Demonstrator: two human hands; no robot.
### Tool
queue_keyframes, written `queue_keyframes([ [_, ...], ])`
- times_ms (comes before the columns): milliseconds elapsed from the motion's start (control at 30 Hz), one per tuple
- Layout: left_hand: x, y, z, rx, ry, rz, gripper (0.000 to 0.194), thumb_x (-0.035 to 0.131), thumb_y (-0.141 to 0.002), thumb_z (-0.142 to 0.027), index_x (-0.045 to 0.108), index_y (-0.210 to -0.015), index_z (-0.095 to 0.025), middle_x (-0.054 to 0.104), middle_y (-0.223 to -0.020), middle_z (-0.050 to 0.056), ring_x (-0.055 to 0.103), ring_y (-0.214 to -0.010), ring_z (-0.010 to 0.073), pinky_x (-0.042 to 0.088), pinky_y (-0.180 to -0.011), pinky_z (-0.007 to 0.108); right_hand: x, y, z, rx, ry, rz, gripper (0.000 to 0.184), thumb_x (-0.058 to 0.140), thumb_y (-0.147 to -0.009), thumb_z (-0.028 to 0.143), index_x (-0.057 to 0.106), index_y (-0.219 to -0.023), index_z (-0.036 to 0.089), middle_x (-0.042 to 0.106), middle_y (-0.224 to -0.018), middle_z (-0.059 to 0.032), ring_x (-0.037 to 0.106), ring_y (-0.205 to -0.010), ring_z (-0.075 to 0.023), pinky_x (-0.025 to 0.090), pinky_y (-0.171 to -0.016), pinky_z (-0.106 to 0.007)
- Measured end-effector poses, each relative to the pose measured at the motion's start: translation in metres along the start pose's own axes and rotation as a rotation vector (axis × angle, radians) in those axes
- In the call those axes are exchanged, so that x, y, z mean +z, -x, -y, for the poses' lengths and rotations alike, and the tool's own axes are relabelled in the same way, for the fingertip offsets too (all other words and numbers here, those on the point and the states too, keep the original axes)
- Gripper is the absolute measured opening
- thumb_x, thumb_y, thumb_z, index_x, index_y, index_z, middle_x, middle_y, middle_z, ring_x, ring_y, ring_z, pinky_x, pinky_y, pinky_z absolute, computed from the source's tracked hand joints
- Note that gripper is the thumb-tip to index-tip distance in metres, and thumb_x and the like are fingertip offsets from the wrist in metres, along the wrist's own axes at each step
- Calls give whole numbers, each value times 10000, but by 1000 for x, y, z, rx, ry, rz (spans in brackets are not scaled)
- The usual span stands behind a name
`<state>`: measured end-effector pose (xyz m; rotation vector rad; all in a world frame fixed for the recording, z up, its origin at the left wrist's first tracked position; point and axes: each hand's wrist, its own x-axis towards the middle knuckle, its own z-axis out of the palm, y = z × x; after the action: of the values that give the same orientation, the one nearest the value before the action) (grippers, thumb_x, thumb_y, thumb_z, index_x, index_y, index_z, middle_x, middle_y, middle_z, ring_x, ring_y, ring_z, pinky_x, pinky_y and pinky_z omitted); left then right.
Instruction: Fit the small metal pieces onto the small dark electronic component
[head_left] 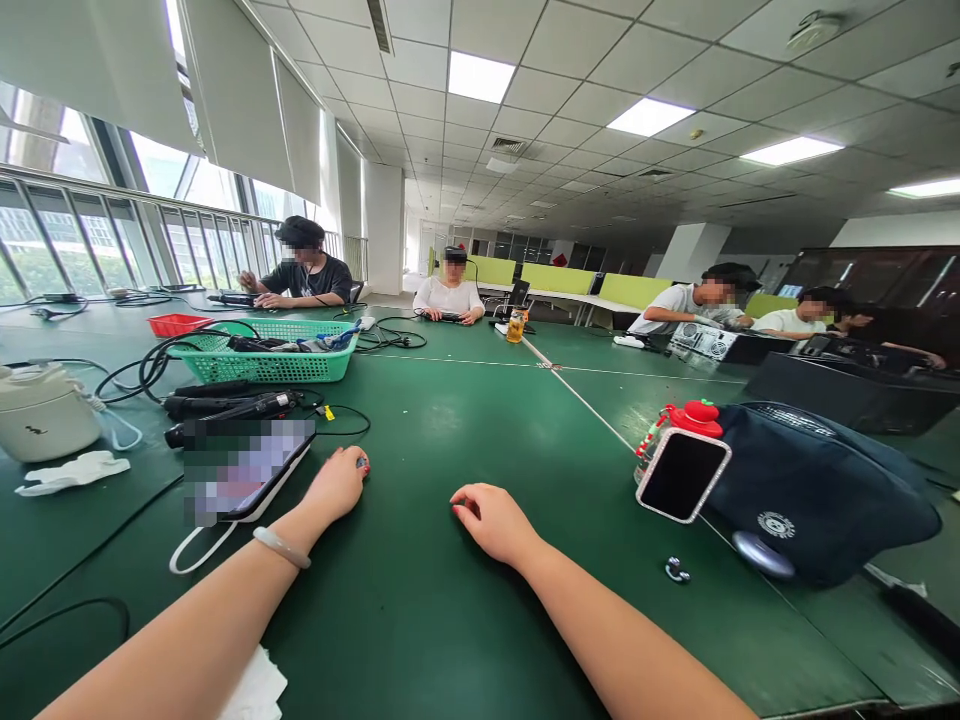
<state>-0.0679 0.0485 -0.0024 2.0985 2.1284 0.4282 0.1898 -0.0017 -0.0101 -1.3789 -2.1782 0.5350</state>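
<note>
Both my forearms rest on a green table (465, 420). My left hand (337, 482) lies knuckles up with its fingers curled under, right beside a phone (247, 470) with a lit screen and a white cable. A pale bangle (281, 547) circles that wrist. My right hand (491, 518) also rests on the table with fingers curled down; nothing shows in either hand.
A green basket (262, 352) with cables, a red tray (176, 324), black tools (229, 407), a white pot (41, 410), a second phone (681, 475) leaning on a red-capped bottle (694, 418), a dark bag (810, 490). Other people sit at the far side.
</note>
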Motion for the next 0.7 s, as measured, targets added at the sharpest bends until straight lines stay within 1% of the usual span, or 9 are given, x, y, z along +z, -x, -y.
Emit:
queue_keyframes([
  [33, 1, 3, -7, 35, 19, 14, 164, 392, -832, -207, 546, -883, -185, 630, -1008, 80, 476, -1152, 224, 388, -895, 297, 0, 0, 0, -2, 4, 3, 184, 454, -828, 262, 621, -882, 204, 595, -738, -7, 534, -677, -122, 409, -630, -244],
  [100, 1, 13, -24, 134, 155, 72, 152, 394, -823, -208, 533, -881, -189, 634, -989, 74, 553, -1043, 207, 409, -864, 301, 1, -1, 0, -14, 20, 6, 162, 478, -819, 252, 619, -883, 206, 587, -733, -4, 530, -678, -120, 406, -635, -242],
  [133, 1, 19, -33, 187, 239, 109, 140, 398, -819, -215, 525, -874, -198, 636, -1000, 68, 561, -1033, 201, 415, -857, 302, 2, -2, -1, -22, 30, 4, 147, 499, -810, 250, 617, -887, 208, 583, -734, -2, 528, -682, -120, 405, -639, -241],
  [233, 0, 39, -58, 405, 479, 228, 112, 398, -823, -227, 507, -847, -214, 596, -1149, 73, 459, -1188, 179, 376, -932, 293, 4, -3, -3, -43, 65, -13, 180, 575, -771, 276, 599, -940, 218, 575, -787, -2, 534, -718, -127, 408, -667, -247],
  [333, -1, 53, -72, 493, 590, 288, 92, 415, -813, -222, 507, -805, -217, 587, -1172, 79, 390, -1249, 187, 371, -952, 322, 5, -3, -3, -68, 116, -6, 244, 604, -759, 322, 579, -979, 220, 566, -879, -17, 545, -777, -137, 414, -696, -249],
  [467, 5, 55, -72, 495, 706, 330, 87, 454, -813, -261, 515, -785, -206, 545, -1234, 82, 378, -1256, 196, 341, -1000, 357, 8, -2, 1, -106, 240, 22, 209, 549, -804, 359, 575, -956, 218, 547, -918, -29, 546, -789, -143, 413, -688, -251],
  [600, 16, 50, -69, 471, 947, 426, 128, 496, -812, -301, 514, -843, -179, 426, -1345, 106, 436, -1205, 192, 344, -1014, 344, 13, 1, 7, -151, 328, -24, 185, 469, -850, 344, 566, -926, 205, 539, -894, -33, 537, -786, -151, 404, -685, -262],
  [700, 17, 49, -69, 472, 1028, 472, 171, 535, -797, -338, 506, -832, -173, 386, -1367, 118, 416, -1217, 197, 322, -1030, 352, 14, 2, 7, -158, 333, -40, 187, 462, -851, 344, 556, -921, 199, 538, -882, -34, 535, -788, -153, 398, -687, -262],
])
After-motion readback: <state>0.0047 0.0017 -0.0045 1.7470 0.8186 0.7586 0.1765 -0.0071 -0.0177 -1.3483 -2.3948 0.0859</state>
